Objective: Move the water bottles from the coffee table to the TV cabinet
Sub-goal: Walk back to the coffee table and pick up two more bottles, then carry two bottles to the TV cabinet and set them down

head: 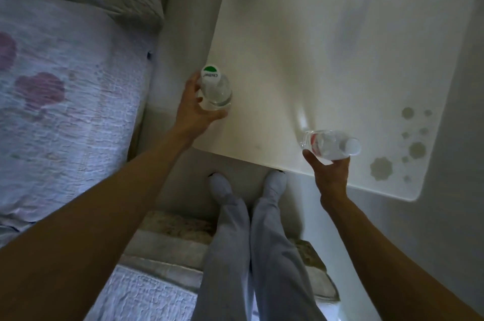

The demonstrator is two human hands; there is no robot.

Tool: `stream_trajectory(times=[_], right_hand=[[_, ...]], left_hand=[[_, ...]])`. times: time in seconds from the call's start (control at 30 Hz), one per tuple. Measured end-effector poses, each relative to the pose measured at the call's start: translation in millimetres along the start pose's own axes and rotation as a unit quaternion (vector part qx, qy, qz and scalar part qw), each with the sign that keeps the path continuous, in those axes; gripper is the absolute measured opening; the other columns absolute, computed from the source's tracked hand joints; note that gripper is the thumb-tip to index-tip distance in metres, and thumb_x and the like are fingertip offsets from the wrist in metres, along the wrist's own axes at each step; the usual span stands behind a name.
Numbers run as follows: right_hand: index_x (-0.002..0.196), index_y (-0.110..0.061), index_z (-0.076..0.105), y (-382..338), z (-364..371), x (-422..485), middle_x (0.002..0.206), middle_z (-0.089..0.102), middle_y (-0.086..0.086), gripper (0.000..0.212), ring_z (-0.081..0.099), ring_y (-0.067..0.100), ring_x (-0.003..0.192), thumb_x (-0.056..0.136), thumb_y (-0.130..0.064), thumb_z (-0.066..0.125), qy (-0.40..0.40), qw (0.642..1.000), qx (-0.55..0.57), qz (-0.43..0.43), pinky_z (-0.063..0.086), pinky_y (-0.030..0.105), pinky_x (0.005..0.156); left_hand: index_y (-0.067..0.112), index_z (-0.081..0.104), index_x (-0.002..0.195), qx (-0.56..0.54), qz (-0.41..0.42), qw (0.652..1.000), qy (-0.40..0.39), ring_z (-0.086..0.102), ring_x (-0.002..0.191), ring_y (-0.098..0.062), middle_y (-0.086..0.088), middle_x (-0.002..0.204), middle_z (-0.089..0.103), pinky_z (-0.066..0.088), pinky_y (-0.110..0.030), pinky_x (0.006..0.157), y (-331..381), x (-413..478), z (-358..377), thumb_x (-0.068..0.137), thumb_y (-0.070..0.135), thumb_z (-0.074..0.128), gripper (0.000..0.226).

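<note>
Gripping a green-capped bottle with our left hand, we hold a tilted bottle, seemingly lifted, in our right hand.

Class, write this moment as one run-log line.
left hand: grips clear plastic bottle with green-and-white cap, upright | right hand: holds clear plastic bottle with white cap, tilted | both over white coffee table

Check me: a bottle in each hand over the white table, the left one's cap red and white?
In the head view the cap of the left bottle is green and white, not red. The left hand holds it, the right hand the right bottle, both over the white table.
</note>
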State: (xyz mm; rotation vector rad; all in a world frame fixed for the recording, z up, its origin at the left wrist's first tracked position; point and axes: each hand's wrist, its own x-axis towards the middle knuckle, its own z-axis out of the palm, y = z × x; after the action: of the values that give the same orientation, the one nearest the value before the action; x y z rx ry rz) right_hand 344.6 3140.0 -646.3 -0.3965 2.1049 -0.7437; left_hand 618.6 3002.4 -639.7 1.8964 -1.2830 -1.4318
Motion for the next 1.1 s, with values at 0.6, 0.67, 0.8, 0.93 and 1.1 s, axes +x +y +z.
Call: stream_trajectory(times=[0.6, 0.67, 0.8, 0.93, 1.1], right_hand=[[0.125, -0.026, 0.056, -41.6, -43.9, -45.2, 0.115, 0.067, -0.003, 0.088, 0.064, 0.019, 0.107, 0.047, -0.054, 0.087, -0.013, 0.997, 0.072, 0.002, 0.055, 0.050, 0.092], [0.124, -0.027, 0.057, -56.6, -66.3, -65.3, 0.114, 0.069, -0.004, 0.087, 0.065, 0.018, 0.106, 0.048, -0.054, 0.087, -0.020, 0.997, 0.071, -0.004, 0.055, 0.050, 0.092], [0.125, -0.027, 0.057, -92.0, -118.4, -106.9, 0.114, 0.069, -0.005, 0.089, 0.066, 0.019, 0.106, 0.047, -0.058, 0.087, -0.016, 0.998, 0.052, -0.033, 0.056, 0.050, 0.091], [0.124, -0.025, 0.059, -123.2, -173.4, -138.1, 0.113, 0.070, -0.003, 0.088, 0.067, 0.021, 0.105, 0.046, -0.058, 0.086, -0.005, 0.996, 0.053, -0.065, 0.056, 0.049, 0.091], [0.127, -0.022, 0.057, -161.0, -228.3, -160.4, 0.116, 0.068, -0.003, 0.073, 0.065, 0.017, 0.105, 0.063, -0.037, 0.089, 0.003, 0.992, 0.036, -0.117, 0.054, 0.043, 0.096]], left_hand=[[0.020, 0.054, 0.122, 0.006, 0.037, 0.999, 0.032, 0.061, 0.098, -0.011, 0.008, 0.109, 0.063, 0.053, -0.026, 0.085, 78.5, -81.5, 21.2, 0.060, 0.030, 0.088, 0.071], [0.020, 0.055, 0.122, 0.007, 0.041, 0.999, 0.028, 0.062, 0.099, -0.014, 0.006, 0.111, 0.064, 0.054, -0.029, 0.087, 99.7, -115.2, 24.6, 0.058, 0.032, 0.088, 0.072], [0.019, 0.055, 0.122, 0.028, 0.034, 0.999, 0.010, 0.061, 0.100, -0.014, 0.007, 0.110, 0.063, 0.053, -0.021, 0.082, 141.1, -178.4, 27.2, 0.061, 0.028, 0.089, 0.070], [0.017, 0.056, 0.121, 0.053, 0.062, 0.997, -0.010, 0.063, 0.100, -0.012, 0.006, 0.111, 0.065, 0.051, -0.014, 0.076, 181.1, -229.7, 27.2, 0.062, 0.029, 0.088, 0.069], [0.021, 0.055, 0.121, 0.114, 0.146, 0.982, -0.037, 0.061, 0.100, -0.011, 0.005, 0.114, 0.064, 0.053, -0.021, 0.082, 235.6, -265.7, 27.7, 0.061, 0.032, 0.088, 0.069]])
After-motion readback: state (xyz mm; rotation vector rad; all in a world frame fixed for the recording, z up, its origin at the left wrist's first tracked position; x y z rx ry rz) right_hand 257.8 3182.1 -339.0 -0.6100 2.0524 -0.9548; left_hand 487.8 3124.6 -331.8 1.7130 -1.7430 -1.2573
